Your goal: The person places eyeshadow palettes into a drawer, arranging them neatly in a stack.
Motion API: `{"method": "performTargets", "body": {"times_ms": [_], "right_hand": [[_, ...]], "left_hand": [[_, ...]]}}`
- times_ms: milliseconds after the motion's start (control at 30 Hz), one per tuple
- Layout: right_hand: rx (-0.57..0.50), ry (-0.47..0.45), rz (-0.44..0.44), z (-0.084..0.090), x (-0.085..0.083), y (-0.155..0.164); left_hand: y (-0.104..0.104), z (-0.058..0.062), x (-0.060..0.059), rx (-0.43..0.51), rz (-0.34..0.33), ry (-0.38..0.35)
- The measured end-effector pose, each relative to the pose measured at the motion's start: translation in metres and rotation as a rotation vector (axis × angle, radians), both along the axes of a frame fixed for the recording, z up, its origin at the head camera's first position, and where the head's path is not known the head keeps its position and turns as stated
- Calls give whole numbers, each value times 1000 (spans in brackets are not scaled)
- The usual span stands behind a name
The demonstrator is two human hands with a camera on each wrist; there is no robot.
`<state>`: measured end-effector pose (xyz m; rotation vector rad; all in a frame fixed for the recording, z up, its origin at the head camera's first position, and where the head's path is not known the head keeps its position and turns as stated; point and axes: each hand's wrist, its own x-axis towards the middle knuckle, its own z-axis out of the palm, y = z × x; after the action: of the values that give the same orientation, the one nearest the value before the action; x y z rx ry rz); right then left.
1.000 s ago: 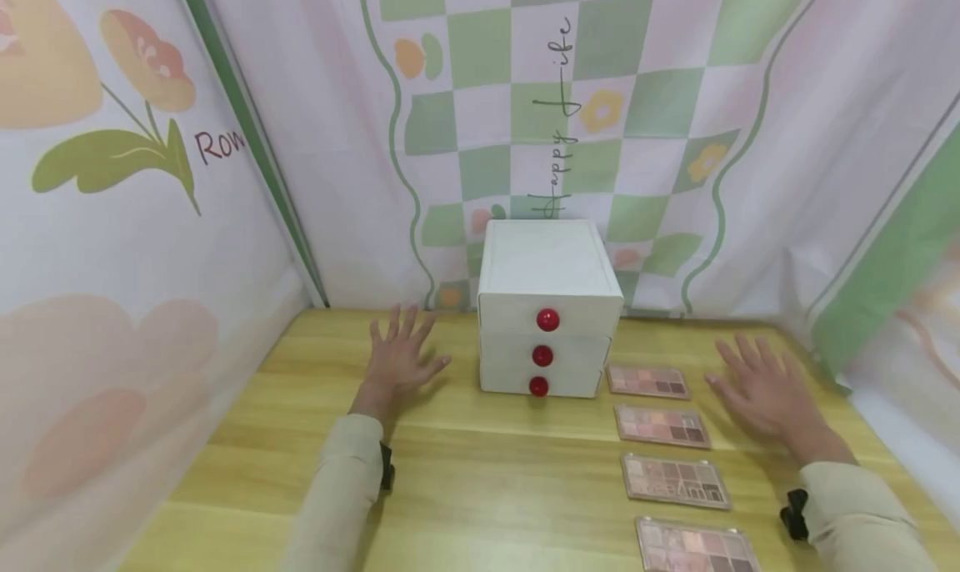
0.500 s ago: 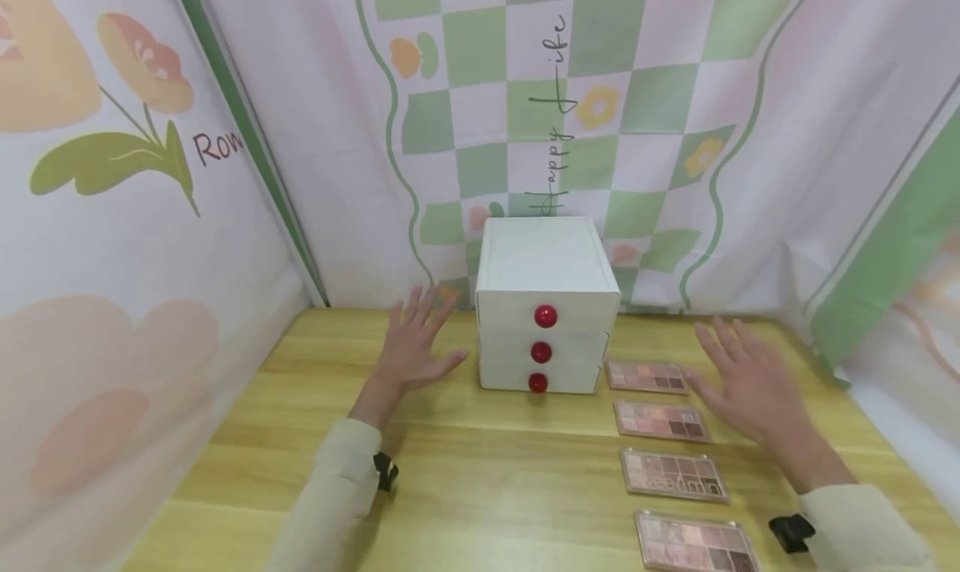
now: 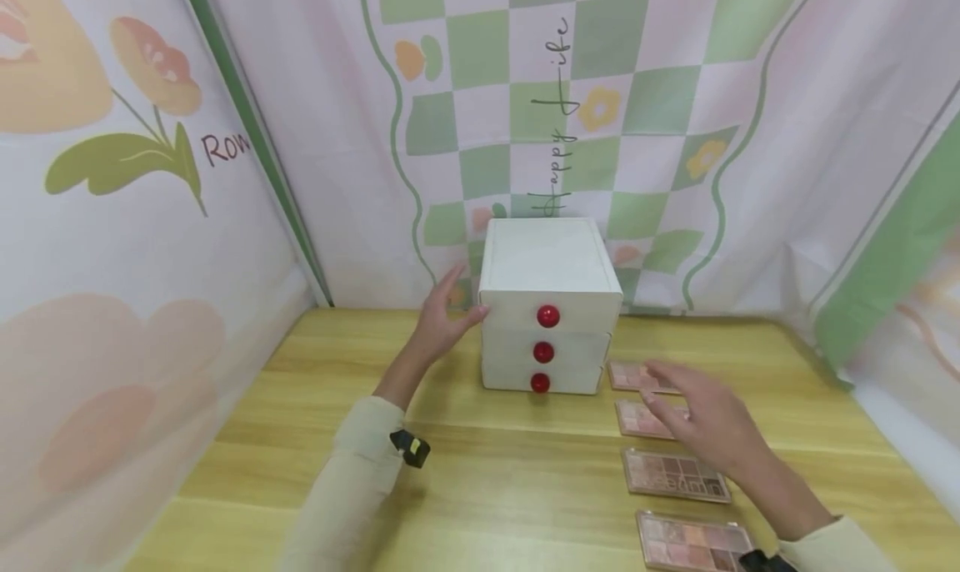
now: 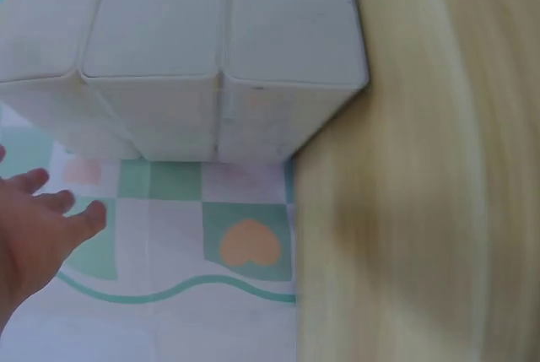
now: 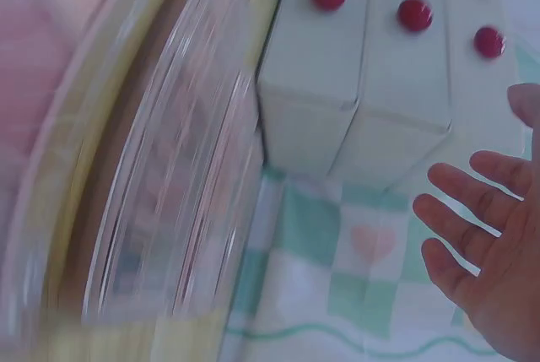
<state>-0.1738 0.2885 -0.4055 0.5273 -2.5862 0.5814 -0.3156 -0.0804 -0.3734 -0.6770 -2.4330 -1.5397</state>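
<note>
At the back centre of the pale yellow wooden surface (image 3: 480,472) stands a small white three-drawer cabinet (image 3: 550,305), each drawer front carrying one round red knob (image 3: 547,316), stacked top to bottom. Cabinet backs against the hanging green-and-pink checked cloth backdrop (image 3: 600,97).

Left hand (image 3: 444,322) is at the cabinet's left side, level with the top drawer. Thumb tip reaches the front-left corner of the cabinet; whether it touches cannot be told. Fingers (image 3: 453,278) are extended and loosely spread, holding nothing. Left wrist view shows the same hand (image 4: 34,240) with fingers straight, apart from the cabinet wall (image 4: 219,50).

Right hand (image 3: 701,418) hovers to the right of and nearer than the cabinet, palm down, fingers (image 3: 660,374) spread wide, holding nothing. Right wrist view confirms open fingers (image 5: 472,202) with the cabinet (image 5: 371,83) beyond them; the rest of that view is blurred.

Right of the cabinet, four flat rectangular eyeshadow palettes in pink-brown tones lie in a column running toward the viewer: first palette (image 3: 630,375) just beside the cabinet's bottom drawer, second palette (image 3: 637,418), third palette (image 3: 675,474), fourth palette (image 3: 693,540). Right hand covers part of the first two.
</note>
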Motion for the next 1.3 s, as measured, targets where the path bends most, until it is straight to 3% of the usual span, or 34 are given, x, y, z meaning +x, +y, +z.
{"method": "performTargets", "body": {"times_ms": [233, 433, 533, 667, 1000, 1167, 1300], "right_hand": [[-157, -64, 73, 1, 5, -26], [-319, -229, 142, 9, 1, -47], [-412, -329, 191, 17, -3, -57], [-545, -438, 260, 27, -12, -70], [-839, -759, 337, 32, -46, -89], [-962, -845, 419, 33, -62, -92], [-998, -890, 400, 35, -71, -95]], "left_hand": [[13, 12, -16, 93, -73, -120], [19, 19, -23, 103, -106, -174], [21, 22, -28, 147, -157, -196], [20, 25, -33, 206, -217, -227], [18, 24, -36, 235, -241, -293], [19, 24, -35, 240, -243, -296], [20, 22, -37, 250, -257, -291]]}}
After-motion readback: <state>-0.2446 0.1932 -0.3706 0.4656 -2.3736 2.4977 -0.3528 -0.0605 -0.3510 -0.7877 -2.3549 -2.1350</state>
